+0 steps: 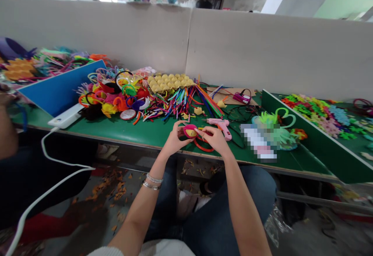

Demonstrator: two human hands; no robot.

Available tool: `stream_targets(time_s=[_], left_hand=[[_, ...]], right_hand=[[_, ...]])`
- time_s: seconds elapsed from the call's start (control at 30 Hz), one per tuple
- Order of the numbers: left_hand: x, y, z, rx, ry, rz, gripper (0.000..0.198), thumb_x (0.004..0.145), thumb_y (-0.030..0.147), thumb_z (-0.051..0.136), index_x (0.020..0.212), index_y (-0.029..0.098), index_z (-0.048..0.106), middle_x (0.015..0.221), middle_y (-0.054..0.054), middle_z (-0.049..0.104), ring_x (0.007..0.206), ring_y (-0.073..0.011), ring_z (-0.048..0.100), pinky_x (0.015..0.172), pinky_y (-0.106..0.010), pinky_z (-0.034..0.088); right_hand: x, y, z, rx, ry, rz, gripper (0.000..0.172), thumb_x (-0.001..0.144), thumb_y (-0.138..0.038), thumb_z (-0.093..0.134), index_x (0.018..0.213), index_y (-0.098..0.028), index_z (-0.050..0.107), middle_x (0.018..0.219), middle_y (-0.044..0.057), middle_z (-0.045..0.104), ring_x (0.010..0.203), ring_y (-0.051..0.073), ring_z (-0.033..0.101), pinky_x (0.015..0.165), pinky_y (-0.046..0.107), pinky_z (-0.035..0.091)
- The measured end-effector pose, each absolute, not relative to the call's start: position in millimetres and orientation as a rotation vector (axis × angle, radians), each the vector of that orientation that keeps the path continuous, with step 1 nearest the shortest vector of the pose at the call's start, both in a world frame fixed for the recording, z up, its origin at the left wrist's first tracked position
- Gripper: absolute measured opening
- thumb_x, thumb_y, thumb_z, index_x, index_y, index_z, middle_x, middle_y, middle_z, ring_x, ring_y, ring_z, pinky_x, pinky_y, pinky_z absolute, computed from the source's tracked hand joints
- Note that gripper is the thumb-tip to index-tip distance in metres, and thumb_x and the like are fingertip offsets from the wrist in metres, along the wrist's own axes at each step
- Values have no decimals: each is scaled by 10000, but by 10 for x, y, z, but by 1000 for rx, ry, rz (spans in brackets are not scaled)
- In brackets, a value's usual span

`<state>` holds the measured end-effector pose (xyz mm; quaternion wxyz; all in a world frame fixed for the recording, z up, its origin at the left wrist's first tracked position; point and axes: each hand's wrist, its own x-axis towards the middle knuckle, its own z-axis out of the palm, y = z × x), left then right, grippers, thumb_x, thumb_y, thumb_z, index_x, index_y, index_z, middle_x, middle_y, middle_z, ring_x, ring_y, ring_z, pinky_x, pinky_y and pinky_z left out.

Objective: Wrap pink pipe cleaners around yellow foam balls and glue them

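Observation:
Both hands meet over the table's front edge around a small yellow egg-carton cup (190, 133) rimmed with pink pipe cleaner. My left hand (175, 139) is closed on its left side, thumb below and fingers behind. From the right, my right hand (215, 139) pinches at the piece's pink edge, its fingertips pressed together. An orange-red loop (206, 149) shows just under the hands; whether it joins the piece I cannot tell. Just behind my right hand, a pink glue gun (222, 125) lies on the green table (140, 133).
Behind lie loose pipe cleaners (182, 100), a yellow egg tray (170, 81) and a pile of colourful crafts (116, 96). A white power strip (66, 117) trails its cable left. Blue divider (67, 87) and green divider (309, 135) flank the space. Another person's arm (7, 128) is far left.

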<state>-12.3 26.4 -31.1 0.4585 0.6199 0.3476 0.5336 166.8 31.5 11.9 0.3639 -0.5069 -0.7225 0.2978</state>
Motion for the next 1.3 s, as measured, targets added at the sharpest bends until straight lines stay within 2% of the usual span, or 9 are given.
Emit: stream_targets(time_s=[0.2, 0.33, 0.5, 0.6, 0.97, 1.3], left_hand=[[-128, 274, -328, 1529, 860, 1307, 662, 668, 197, 715, 1216, 221, 345, 1046, -72, 612, 955, -190, 644, 877, -377, 518], [-121, 239, -279, 1534, 847, 1305, 716, 626, 224, 758, 1211, 217, 347, 1080, -86, 606, 976, -199, 637, 904, -391, 507], [-107, 230, -245, 1458, 829, 1315, 589, 697, 288, 711, 1171, 213, 370, 1055, -77, 615, 956, -181, 644, 899, -386, 514], [-102, 253, -265, 1409, 827, 1320, 578, 704, 292, 705, 1167, 219, 367, 1016, -60, 617, 948, -177, 646, 886, -377, 519], [-97, 299, -354, 1385, 874, 1454, 623, 698, 273, 708, 1199, 244, 338, 977, -34, 556, 899, -155, 625, 830, -334, 523], [-87, 312, -357, 1341, 907, 1527, 605, 695, 320, 710, 1186, 235, 367, 996, -43, 542, 919, -157, 608, 876, -347, 497]], right_hand=[[1676, 319, 129, -1311, -1856, 766, 445, 763, -584, 508, 570, -184, 482, 535, -17, 463, 516, 105, 378, 510, 260, 296], [1679, 314, 131, -1321, -1848, 771, 432, 760, -572, 520, 575, -183, 493, 545, -14, 465, 526, 108, 387, 518, 263, 302], [1684, 319, 121, -1304, -1847, 789, 435, 758, -581, 518, 577, -186, 492, 540, -15, 466, 524, 111, 392, 517, 265, 302], [1684, 321, 115, -1297, -1850, 778, 439, 760, -590, 508, 583, -189, 496, 540, -12, 476, 526, 115, 396, 515, 265, 303], [1630, 256, 171, -1295, -1919, 813, 434, 819, -550, 454, 597, -181, 509, 600, -16, 520, 579, 112, 435, 616, 254, 346], [1621, 243, 154, -1272, -1937, 885, 408, 855, -531, 383, 669, -192, 514, 585, -27, 434, 560, 110, 381, 548, 242, 304]])
